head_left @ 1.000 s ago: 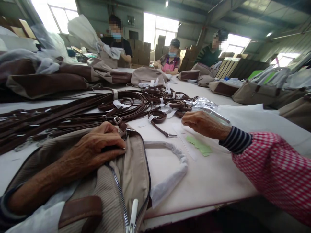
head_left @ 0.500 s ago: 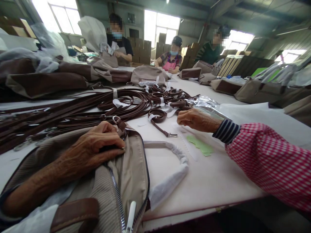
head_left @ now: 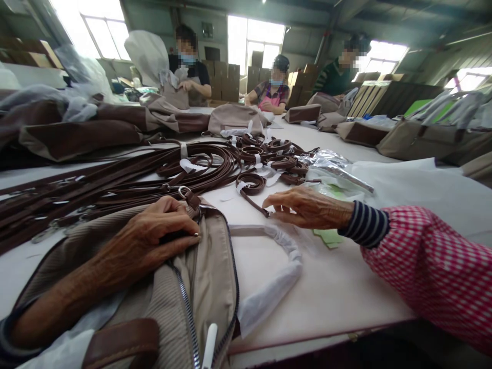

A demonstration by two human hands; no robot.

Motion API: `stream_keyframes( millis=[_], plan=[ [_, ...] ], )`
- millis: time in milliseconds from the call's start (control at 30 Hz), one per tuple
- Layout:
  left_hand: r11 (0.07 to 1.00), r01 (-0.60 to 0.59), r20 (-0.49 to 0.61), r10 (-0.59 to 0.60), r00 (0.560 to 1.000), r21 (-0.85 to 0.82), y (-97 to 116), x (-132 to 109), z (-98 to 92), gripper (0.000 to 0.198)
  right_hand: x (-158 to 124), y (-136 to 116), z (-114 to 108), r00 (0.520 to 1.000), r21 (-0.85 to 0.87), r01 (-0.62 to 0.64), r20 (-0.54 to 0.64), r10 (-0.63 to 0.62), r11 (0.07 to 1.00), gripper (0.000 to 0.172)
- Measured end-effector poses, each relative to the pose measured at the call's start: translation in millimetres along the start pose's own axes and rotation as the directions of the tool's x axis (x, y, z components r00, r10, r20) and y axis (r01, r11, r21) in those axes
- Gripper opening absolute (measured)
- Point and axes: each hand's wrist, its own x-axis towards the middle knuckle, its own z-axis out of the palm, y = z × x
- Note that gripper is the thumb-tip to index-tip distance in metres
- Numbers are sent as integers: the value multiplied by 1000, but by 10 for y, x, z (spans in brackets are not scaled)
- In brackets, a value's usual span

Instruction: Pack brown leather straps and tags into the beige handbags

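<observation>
A beige ribbed handbag (head_left: pixel 159 292) with a brown handle (head_left: pixel 121 341) lies in front of me, its zipper undone and its pale lining (head_left: pixel 209 256) showing. My left hand (head_left: pixel 154 228) is closed on the bag's opening near the metal ring; a tiny pale tip shows at its fingertips. My right hand (head_left: pixel 303 206) reaches over the table with thumb and fingers apart around the clip end of a coiled brown strap (head_left: pixel 251 183). Whether it touches the clip I cannot tell. A white pen-like stick (head_left: pixel 209 344) pokes from the bag. One wrapped handle (head_left: pixel 282 277) loops out on the table.
Long brown straps (head_left: pixel 115 177) spread left, with several coiled ones (head_left: pixel 282 163) behind. Clear plastic (head_left: pixel 338 166) and green paper pieces (head_left: pixel 328 237) lie near my right arm. More bags (head_left: pixel 80 136) line the far side, where three people work.
My right hand has moved left and slightly toward me, from beside the plastic to the strap's clip, its fingers opening out. My left hand stays on the bag.
</observation>
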Motion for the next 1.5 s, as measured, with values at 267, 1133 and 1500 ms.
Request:
stream_keyframes(
  millis=[267, 1133, 1500],
  plan=[
    [1000, -5, 13, 4, 1000, 21, 28, 42, -16, 25, 49, -96, 218, 999, -244, -44, 1, 46, 969, 27],
    [993, 105, -28, -104, 994, 49, 235, 61, -20, 24, 864, -1256, 170, 977, -156, -206, -86, 195, 966, 19],
    [992, 127, -42, -127, 991, -12, 220, 77, -7, 25, 919, -1308, 176, 967, -127, -250, -77, 242, 960, 18]
  ],
)
